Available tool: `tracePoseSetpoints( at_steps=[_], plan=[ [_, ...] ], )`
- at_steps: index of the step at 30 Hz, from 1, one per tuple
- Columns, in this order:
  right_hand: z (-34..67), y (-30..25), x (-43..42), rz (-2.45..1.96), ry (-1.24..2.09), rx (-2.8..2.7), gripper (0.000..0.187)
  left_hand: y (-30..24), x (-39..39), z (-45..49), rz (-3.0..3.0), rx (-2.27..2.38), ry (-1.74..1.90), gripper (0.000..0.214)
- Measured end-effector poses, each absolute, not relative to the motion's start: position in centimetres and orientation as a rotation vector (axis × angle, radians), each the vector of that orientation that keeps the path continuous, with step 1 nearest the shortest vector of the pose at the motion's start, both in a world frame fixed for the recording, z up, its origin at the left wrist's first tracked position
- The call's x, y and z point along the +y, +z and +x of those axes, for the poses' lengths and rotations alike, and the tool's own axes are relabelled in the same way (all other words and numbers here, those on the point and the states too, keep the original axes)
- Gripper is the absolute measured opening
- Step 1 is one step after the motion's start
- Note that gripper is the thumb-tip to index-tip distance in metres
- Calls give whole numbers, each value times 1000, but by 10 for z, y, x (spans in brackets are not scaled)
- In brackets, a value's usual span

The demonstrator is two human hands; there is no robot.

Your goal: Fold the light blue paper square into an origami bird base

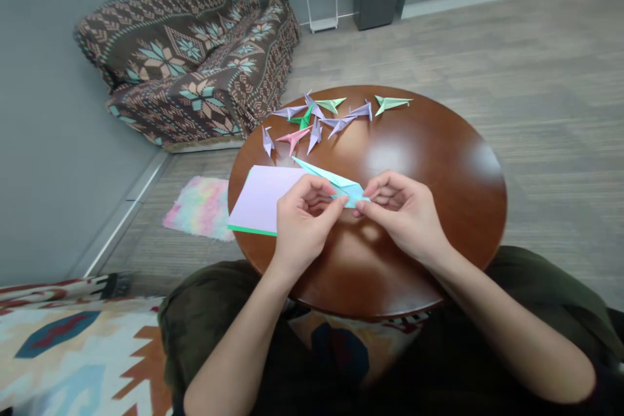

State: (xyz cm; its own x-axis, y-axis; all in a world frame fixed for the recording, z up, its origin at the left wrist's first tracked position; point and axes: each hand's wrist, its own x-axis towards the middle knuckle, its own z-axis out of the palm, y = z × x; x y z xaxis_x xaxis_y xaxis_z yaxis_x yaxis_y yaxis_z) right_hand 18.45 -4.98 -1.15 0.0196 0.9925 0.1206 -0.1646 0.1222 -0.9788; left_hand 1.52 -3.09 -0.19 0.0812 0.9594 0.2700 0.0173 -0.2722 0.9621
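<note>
A light blue folded origami paper point(336, 178) is held above the round table, its long narrow point reaching up and to the left. My left hand point(307, 211) pinches its lower middle between thumb and fingers. At the right end, my right hand point(402, 208) grips the paper by its edge, thumb in front. The two thumbs are close together near the lower edge. Parts of the folds are hidden behind my fingers. Just left of my left hand lies a stack of square paper point(258, 198), lilac on top with a green sheet showing below.
Several folded paper cranes point(314, 136), in lilac, green and pink, lie at the back left of the brown round table point(439, 143). A patterned sofa point(195, 71) stands beyond. A fluffy pastel mat point(199, 208) is on the floor, left of the table.
</note>
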Motion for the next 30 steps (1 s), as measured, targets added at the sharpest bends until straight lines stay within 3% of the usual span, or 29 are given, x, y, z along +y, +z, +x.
tracePoseSetpoints(
  at_steps=[6, 11, 15, 30],
  plan=[
    [183, -12, -51, -970, 1171, -1105, 29, -13, -33, 33, 1028, 964, 1433, 55],
    [181, -11, -52, -962, 1130, -1131, 27, -15, -31, 33, 945, 901, 1230, 31],
    [181, -11, -52, -947, 1126, -1165, 13, -10, -28, 24, 1036, 940, 1269, 23],
    [182, -18, -52, -951, 1052, -1352, 11, -12, -32, 25, 1044, 969, 1375, 22]
  ],
)
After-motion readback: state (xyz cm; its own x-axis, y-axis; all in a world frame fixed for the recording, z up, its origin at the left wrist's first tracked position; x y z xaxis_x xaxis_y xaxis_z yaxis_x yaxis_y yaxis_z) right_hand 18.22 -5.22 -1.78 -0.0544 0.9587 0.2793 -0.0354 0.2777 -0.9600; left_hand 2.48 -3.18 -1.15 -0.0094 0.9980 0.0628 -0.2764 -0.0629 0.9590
